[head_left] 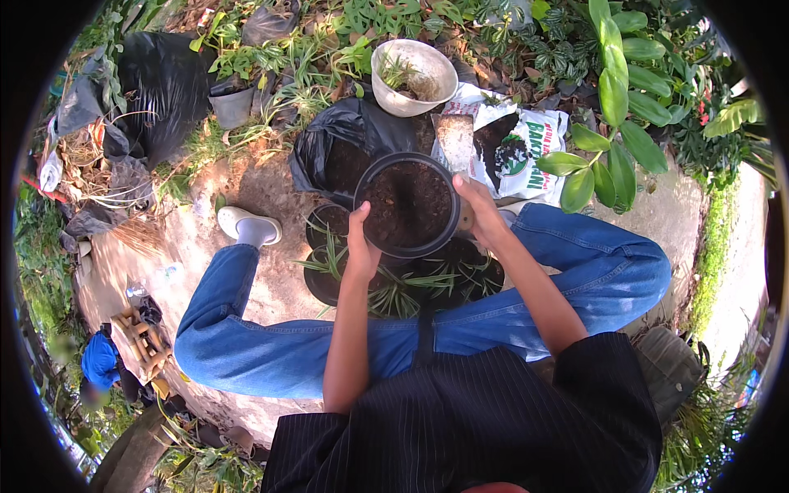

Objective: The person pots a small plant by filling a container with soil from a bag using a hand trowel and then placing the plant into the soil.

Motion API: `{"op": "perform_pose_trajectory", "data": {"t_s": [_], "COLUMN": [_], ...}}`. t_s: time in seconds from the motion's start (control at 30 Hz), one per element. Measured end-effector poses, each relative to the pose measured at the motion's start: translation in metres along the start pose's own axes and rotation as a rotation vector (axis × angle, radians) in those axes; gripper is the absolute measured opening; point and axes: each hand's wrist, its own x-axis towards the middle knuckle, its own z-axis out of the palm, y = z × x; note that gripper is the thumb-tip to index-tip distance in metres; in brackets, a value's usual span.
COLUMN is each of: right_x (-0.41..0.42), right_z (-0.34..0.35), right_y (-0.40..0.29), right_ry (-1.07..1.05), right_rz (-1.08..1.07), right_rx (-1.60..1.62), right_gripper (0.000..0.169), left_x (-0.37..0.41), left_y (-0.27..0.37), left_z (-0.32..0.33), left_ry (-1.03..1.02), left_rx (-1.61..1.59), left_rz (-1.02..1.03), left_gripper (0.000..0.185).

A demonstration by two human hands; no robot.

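Both hands hold a round black plastic pot (359, 212) by its sides. Dark soil (410, 206) fills it, with a hollow near the middle. My left hand (362, 246) grips the near left side, thumb up at the rim. My right hand (481, 212) grips the right side, its thumb also by the rim. Below the pot stand several black pots (320, 286) with spider-plant-like seedlings (400, 293) in them. Just beyond is an open black plastic bag (388, 126) with soil inside. A dirt-covered trowel blade (455, 140) lies against a torn white potting-soil sack (542, 126).
A whitish plastic basin (444, 80) holding some grassy plants stands at the back. A grey pot (233, 108) and a large black plastic bag (163, 86) are at the back left. Leafy stems (616, 117) overhang the right. Another person in blue (100, 360) is at the far left.
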Motion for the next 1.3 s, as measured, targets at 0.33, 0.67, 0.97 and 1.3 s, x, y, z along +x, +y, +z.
{"op": "perform_pose_trajectory", "data": {"t_s": [0.33,0.67,0.97,1.3], "right_x": [0.160,0.329,0.401,0.297], "right_z": [-0.007,0.028,0.012,-0.004], "right_y": [-0.055,-0.072,-0.044,-0.113], "right_ry": [0.290,0.114,0.299,0.161], "right_rz": [-0.215,0.171,0.235,0.028], "right_rx": [-0.177,0.164,0.375,-0.418], "right_gripper": [0.024,0.056,0.043,0.014], "left_x": [0.011,0.010,0.016,0.008], "left_y": [0.000,0.009,0.011,0.005], "left_z": [-0.023,-0.033,-0.030,-0.019], "left_ry": [0.163,0.258,0.235,0.161], "left_rx": [-0.219,-0.282,-0.311,-0.297], "left_rz": [0.177,0.193,0.172,0.192], "left_gripper": [0.056,0.057,0.053,0.061]}}
